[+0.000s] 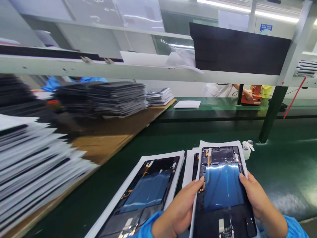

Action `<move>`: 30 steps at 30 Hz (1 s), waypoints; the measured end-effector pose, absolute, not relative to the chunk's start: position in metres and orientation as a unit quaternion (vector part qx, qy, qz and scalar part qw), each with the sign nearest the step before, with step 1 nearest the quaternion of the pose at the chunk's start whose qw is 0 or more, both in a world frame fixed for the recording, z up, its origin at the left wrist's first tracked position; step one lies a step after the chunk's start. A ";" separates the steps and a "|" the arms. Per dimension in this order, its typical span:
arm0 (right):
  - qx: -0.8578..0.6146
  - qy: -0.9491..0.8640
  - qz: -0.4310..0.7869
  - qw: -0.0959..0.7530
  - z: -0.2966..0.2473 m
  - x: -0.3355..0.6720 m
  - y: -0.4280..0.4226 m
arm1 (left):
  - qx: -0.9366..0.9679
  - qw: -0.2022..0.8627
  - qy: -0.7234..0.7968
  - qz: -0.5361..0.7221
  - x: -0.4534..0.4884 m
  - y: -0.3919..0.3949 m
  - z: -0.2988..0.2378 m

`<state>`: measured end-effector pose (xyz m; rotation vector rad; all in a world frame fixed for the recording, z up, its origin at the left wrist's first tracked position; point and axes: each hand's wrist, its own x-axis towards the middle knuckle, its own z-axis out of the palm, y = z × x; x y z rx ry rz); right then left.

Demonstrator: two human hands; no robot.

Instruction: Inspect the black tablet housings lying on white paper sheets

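Between my two hands is an opened tablet [224,198] with a blue battery area, dark frame and orange flex cables, lying on a white sheet. My left hand [182,205] grips its left edge, thumb on top. On the right edge, my right hand [256,195] holds it the same way, fingers tucked beneath. A second opened tablet [148,190] rests on white sheets to the left of my left hand. Partly hidden behind the held one, another white sheet with a dark tablet [195,163] shows its edge.
Tall stacks of dark panels with white sheets [117,97] stand on a brown board [99,140] at left. A small white bottle [247,150] sits beyond the tablet on the green bench [284,168]. Overhead runs a white shelf rail [153,73]. Across the bench, another person's hand touches an orange device [251,97].
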<state>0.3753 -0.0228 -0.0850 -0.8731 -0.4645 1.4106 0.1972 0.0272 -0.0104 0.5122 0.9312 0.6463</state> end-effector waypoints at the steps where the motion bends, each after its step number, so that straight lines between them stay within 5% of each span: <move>1: -0.384 -0.209 0.621 0.651 -0.085 0.375 -0.022 | 0.240 0.811 0.438 0.306 0.197 0.027 -0.011; 16: -0.406 -0.217 0.623 0.632 -0.089 0.361 -0.016 | 0.253 0.768 0.509 0.294 0.191 0.034 -0.025; 25: -0.415 -0.278 0.588 0.636 -0.085 0.339 -0.013 | 0.476 0.489 0.657 0.320 0.173 0.048 -0.027; 30: -0.410 -0.301 0.582 0.634 -0.090 0.340 -0.010 | 0.502 0.492 0.628 0.333 0.167 0.049 -0.028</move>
